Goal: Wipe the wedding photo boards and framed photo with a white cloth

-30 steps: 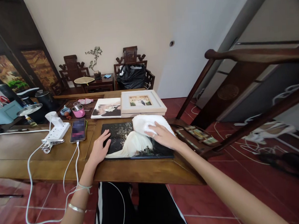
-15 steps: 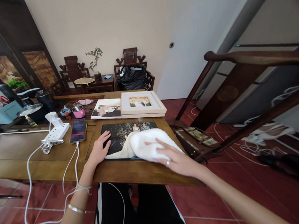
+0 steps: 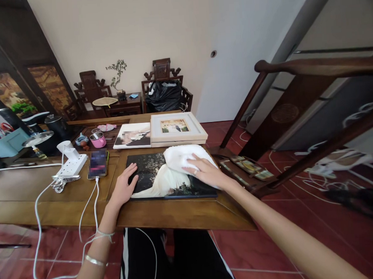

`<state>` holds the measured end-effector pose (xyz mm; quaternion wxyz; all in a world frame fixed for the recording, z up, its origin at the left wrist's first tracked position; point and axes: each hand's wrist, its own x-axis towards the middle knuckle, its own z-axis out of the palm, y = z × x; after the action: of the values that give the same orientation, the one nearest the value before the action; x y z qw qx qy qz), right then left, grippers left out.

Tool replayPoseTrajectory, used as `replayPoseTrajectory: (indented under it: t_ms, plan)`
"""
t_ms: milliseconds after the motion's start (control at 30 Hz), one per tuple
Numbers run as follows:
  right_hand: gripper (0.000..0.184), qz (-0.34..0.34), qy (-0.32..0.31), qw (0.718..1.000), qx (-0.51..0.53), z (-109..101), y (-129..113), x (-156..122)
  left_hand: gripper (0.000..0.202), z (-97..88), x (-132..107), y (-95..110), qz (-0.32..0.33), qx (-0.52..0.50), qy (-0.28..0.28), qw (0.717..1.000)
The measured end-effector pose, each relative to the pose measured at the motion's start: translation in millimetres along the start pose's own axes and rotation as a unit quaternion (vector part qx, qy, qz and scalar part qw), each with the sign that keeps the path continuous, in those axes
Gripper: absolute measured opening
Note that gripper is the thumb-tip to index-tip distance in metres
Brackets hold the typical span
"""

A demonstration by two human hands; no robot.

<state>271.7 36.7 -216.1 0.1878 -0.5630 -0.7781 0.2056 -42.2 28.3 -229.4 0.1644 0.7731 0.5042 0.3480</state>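
Note:
A dark photo panel (image 3: 151,175) showing a figure in a white dress lies flat on the wooden table (image 3: 34,191) in front of me. My left hand (image 3: 123,187) rests on its left edge, fingers spread and flat. My right hand (image 3: 204,171) presses a white cloth (image 3: 183,157) onto the panel's upper right part, fingers lying over the cloth.
Behind the panel lie a white-framed photo (image 3: 177,127) and an unframed print (image 3: 132,135). A phone (image 3: 97,164) on a charging cable, a white power strip (image 3: 71,164) and a pink cup (image 3: 97,139) sit to the left. A wooden chair (image 3: 299,120) stands at right.
My right hand swept the cloth down toward the panel's near edge, then back up to the upper right corner. My left hand stayed put.

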Motion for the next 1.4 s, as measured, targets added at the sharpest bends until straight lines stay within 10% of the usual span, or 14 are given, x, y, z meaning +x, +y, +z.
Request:
replayPoseTrajectory:
  t_ms: [300, 767, 1200, 1400]
  plan:
    - [0.031, -0.092, -0.070, 0.993, -0.010, -3, -32, -110, 0.037, 0.6, 0, 1, 0.006, 0.011, -0.002, 1.000]
    - [0.050, -0.032, 0.015, 0.997, 0.062, -10, -10, 46, 0.038, -0.1, 0, -2, 0.010, 0.006, -0.006, 1.000]
    - [0.035, -0.135, -0.060, 0.989, 0.009, 12, -59, -84, 0.038, -0.7, 0, 2, 0.003, 0.003, -0.003, 1.000]
    - [0.045, -0.111, -0.083, 0.990, 0.010, 14, -59, -55, 0.038, -0.9, 0, 2, 0.003, 0.006, -0.004, 1.000]
